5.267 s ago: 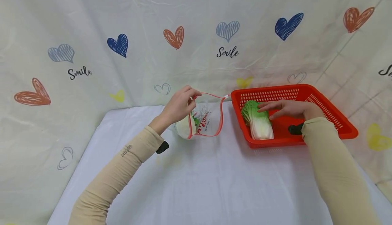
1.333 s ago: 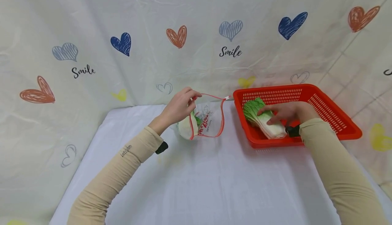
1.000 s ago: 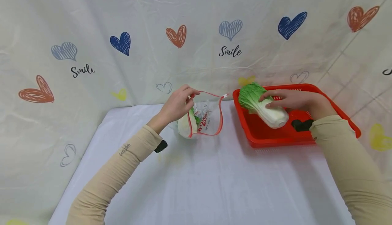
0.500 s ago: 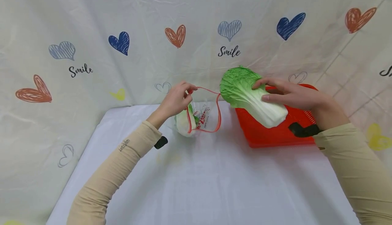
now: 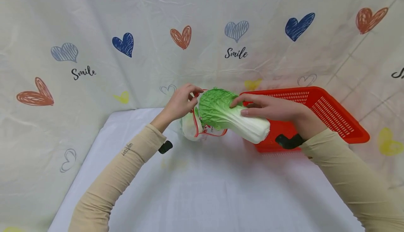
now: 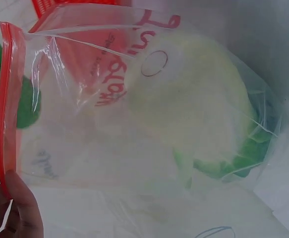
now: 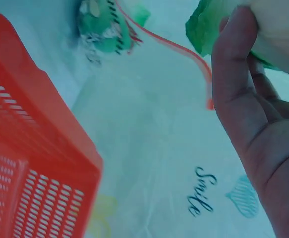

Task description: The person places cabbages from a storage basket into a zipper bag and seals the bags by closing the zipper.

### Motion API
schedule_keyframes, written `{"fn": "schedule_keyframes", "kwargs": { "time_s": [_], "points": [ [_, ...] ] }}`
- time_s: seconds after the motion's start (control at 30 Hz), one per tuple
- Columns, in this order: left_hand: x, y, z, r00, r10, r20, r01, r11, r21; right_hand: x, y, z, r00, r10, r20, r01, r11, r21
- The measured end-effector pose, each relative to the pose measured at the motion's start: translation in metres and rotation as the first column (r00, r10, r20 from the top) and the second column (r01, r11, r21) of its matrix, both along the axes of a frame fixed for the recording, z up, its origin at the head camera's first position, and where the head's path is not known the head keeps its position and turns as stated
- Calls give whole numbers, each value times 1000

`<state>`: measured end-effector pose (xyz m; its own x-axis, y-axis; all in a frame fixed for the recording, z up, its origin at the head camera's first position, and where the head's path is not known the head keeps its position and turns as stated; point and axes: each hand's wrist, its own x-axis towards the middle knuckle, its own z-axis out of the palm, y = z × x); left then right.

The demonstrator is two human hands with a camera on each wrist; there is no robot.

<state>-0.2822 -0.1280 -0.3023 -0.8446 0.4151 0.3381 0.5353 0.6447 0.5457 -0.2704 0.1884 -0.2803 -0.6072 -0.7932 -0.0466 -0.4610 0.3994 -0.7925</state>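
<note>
Left hand (image 5: 180, 103) pinches my zip bag (image 5: 208, 127) mouth wide; right hand (image 5: 268, 107) grasps the cabbage (image 5: 231, 118), leaves aimed inside.

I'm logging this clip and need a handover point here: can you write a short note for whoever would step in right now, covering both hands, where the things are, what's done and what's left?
Left hand: pinches the red zip edge of the clear bag, holding its mouth open above the table.
Right hand: grips the napa cabbage in the air, leafy end at the bag's mouth, white stem end toward the red basket.
Done: one cabbage already lies inside the bag; the second is out of the basket.
Left: the held cabbage is not yet inside the bag; the zip is open. The basket's inside is partly hidden by the hand.
</note>
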Motion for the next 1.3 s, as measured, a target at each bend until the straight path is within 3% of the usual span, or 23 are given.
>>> {"fn": "schedule_keyframes", "kwargs": {
  "time_s": [0.13,0.27,0.47,0.67,0.8,0.9,1.1,1.3],
  "points": [
    [0,-2,0,1000,-1,2,1,1000,26,-6,-10,-10,999,-22,34,22,1000,9],
    [1,-2,1,1000,9,9,-9,999,47,-12,-17,-18,996,9,87,-10,1000,19],
    [2,-2,2,999,-11,31,9,997,77,-17,-21,-25,996,41,83,-45,998,40],
    [4,-3,0,999,-53,-6,53,996,67,-19,-26,-33,991,-103,82,100,994,46],
    [6,-3,-2,995,-92,-48,93,996,7,-15,-30,-33,968,-246,40,243,968,65],
    [7,0,-3,992,-112,-55,111,994,-22,-10,-35,-31,952,-306,-9,306,948,86],
    [8,9,-2,989,-144,-35,143,989,-41,-5,-47,-26,936,-314,161,317,948,4],
    [10,14,0,987,-160,-2,160,987,27,-6,-61,-32,932,-360,-27,361,927,96]
  ]
}}
